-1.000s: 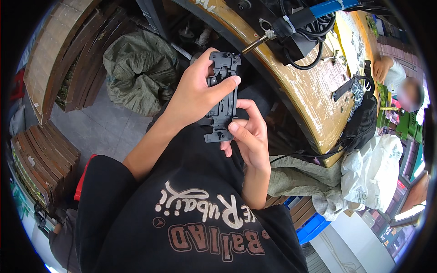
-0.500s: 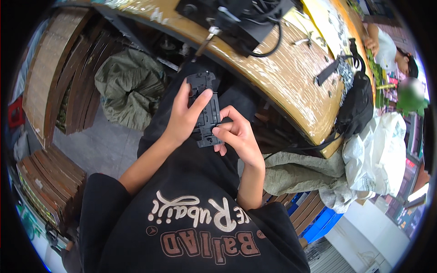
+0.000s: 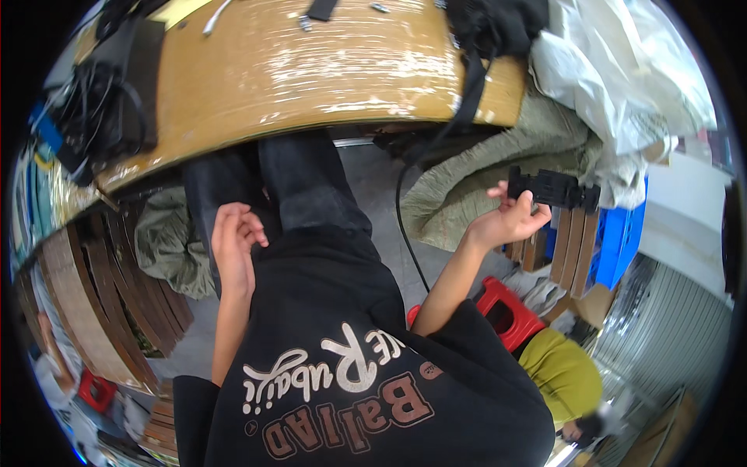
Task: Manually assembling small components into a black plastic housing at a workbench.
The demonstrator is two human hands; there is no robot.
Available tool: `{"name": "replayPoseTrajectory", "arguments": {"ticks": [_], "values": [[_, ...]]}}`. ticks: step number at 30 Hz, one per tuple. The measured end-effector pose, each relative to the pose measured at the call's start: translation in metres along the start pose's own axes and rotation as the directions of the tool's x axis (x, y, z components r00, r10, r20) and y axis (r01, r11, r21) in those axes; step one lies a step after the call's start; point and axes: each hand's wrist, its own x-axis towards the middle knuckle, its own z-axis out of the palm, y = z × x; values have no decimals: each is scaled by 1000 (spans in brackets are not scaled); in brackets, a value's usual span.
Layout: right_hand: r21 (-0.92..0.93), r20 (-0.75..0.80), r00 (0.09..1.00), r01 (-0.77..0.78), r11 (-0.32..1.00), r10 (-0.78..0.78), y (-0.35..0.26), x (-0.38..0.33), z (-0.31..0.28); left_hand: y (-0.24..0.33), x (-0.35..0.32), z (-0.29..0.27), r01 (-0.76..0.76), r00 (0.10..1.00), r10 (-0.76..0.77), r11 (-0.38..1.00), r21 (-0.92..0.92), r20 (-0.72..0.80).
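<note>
Out to the right, my right hand [image 3: 510, 222] grips a black plastic part [image 3: 554, 191] by its near end. The part is long and flat, with notched edges and wider ends, and it is held up roughly level. Behind it are a grey-green woven sack [image 3: 459, 191] and a blue crate [image 3: 625, 245] with brown slats beside it. My left hand [image 3: 236, 237] rests over my lap at the left, its fingers loosely bent and apart, with nothing in it.
Ahead stands a film-wrapped table [image 3: 327, 78] with a black strap bag [image 3: 498, 27] at its right and a black box [image 3: 128, 86] with cables at its left. A black cord [image 3: 401, 210] hangs down. Behind right are a red stool [image 3: 510, 311] and a person [image 3: 560, 373].
My view has turned to the right. My left hand has let go of the black plastic part and drawn back; my right hand has carried it out to the right.
</note>
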Motion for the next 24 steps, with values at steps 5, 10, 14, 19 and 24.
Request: {"name": "replayPoseTrajectory", "arguments": {"ticks": [5, 10, 14, 19, 24], "values": [[-437, -162, 981, -170, 883, 109, 94, 19, -73, -5, 5, 8, 134, 991, -134, 991, 9, 20], [-911, -71, 973, -153, 383, 220, 159, 4, -121, -1, 9, 21, 134, 990, -135, 991, 30, 44], [-813, -133, 960, -248, 527, 247, 151, 4, -118, -4, 7, 28, 144, 988, -143, 990, -10, 56], [-318, -19, 1000, 5, 948, -12, 52, 23, -15, -5, 5, 18, 169, 983, -168, 985, -10, 66], [-156, 428, 902, 9, 988, 60, -39, 6, 106, 2, 3, -2, 74, 997, -74, 997, -26, -3]]}}
